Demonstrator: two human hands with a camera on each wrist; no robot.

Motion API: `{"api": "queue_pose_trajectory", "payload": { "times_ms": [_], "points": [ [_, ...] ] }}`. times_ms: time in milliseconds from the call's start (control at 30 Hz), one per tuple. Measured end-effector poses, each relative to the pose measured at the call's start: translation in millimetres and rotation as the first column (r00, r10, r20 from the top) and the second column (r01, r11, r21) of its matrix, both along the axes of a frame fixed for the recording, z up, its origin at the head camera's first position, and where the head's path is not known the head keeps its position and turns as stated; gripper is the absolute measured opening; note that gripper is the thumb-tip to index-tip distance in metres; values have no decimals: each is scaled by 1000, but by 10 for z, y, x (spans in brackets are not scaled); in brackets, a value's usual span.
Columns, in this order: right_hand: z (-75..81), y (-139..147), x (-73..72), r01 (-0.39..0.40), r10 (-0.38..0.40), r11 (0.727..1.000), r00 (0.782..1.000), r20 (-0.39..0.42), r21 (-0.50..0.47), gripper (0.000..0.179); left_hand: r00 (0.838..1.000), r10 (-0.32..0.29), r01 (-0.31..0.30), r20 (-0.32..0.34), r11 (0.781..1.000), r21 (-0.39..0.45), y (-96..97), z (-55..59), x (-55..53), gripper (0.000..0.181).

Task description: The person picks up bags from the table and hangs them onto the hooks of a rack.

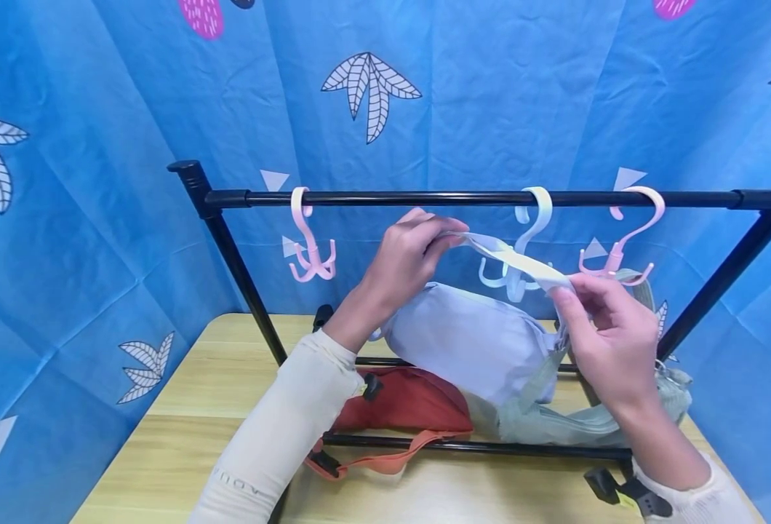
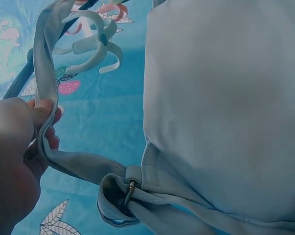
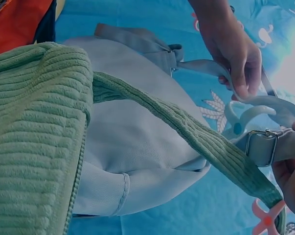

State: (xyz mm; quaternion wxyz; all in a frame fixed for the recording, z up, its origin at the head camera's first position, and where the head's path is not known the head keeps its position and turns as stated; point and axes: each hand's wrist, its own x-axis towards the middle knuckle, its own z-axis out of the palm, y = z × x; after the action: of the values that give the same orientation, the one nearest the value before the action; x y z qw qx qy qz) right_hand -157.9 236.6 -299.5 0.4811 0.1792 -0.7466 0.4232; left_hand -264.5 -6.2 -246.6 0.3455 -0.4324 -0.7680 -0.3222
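Note:
A pale blue-grey bag (image 1: pixel 470 338) hangs below both hands by its strap (image 1: pixel 513 256). My left hand (image 1: pixel 406 251) pinches the strap at its left end, and my right hand (image 1: pixel 611 331) grips it further right, near a metal slider buckle (image 3: pixel 261 148). Between the hands the strap runs taut, overlapping a light blue hook hanger (image 1: pixel 516 273) in the head view. The hanger's prongs show beside the strap in the left wrist view. A green corduroy bag (image 3: pixel 39 137) hangs by its strap from the right pink hook hanger (image 1: pixel 614 258), just behind my right hand.
A black rail (image 1: pixel 385 198) carries the hook hangers, including a pink one (image 1: pixel 312 251) at the left. Below, a red waist bag (image 1: pixel 405 400) lies across the rack's lower bars, its orange strap (image 1: pixel 385 460) trailing forward. A wooden table (image 1: pixel 182 422) supports the rack before a blue curtain (image 1: pixel 490 87).

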Motion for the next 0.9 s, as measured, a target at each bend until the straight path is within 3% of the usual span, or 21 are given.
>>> {"api": "queue_pose_trajectory", "payload": {
  "times_ms": [333, 733, 900],
  "points": [
    [-7, 24, -16, -1, 1, 1000, 999, 33, -26, 24, 984, -5, 11, 179, 999, -32, 40, -17, -75, 21],
    [-36, 48, -20, 5, -4, 999, 998, 57, -33, 23, 967, 25, -11, 254, 998, -57, 111, -30, -162, 22],
    [-47, 44, -25, 8, -6, 1000, 998, 57, -30, 24, 970, 28, -9, 243, 997, -81, 122, -48, -213, 22]
  ]
}}
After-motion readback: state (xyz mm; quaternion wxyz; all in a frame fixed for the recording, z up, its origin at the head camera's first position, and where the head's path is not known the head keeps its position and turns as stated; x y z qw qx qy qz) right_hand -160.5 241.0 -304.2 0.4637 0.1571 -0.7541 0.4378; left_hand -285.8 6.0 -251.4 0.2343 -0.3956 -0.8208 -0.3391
